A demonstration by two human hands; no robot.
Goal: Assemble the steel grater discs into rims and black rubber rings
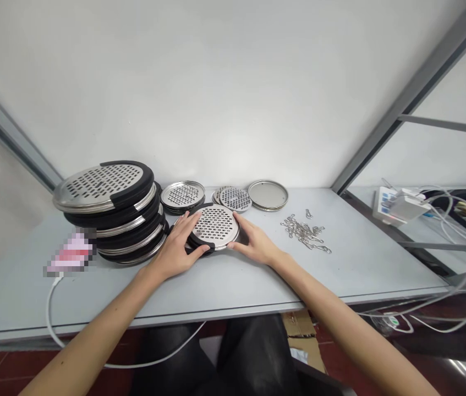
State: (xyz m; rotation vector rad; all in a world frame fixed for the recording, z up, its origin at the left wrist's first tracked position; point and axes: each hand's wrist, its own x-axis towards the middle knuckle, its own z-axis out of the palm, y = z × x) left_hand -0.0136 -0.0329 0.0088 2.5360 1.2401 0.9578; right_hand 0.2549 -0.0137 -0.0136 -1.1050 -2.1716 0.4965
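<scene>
A round perforated metal case (217, 225) with a black rim cover lies on the grey table in front of me. My left hand (179, 242) clasps its black-covered left side, thumb at the front edge. On the opposite side, my right hand (255, 239) holds the bare metal rim between thumb and fingers. Close to my left hand stands a tall stack of similar cases (123, 212) with black covers. Behind the held case are slotted metal discs (236, 199) and a pile of perforated lids (183, 194).
Shallow round metal trays (268, 195) sit by the wall. Small wire clips (305, 234) lie scattered to the right. A pixelated pink object (70, 253) with a white cable (49, 313) is at left. Beyond the right frame post stands a power strip (398, 204) with tangled cables.
</scene>
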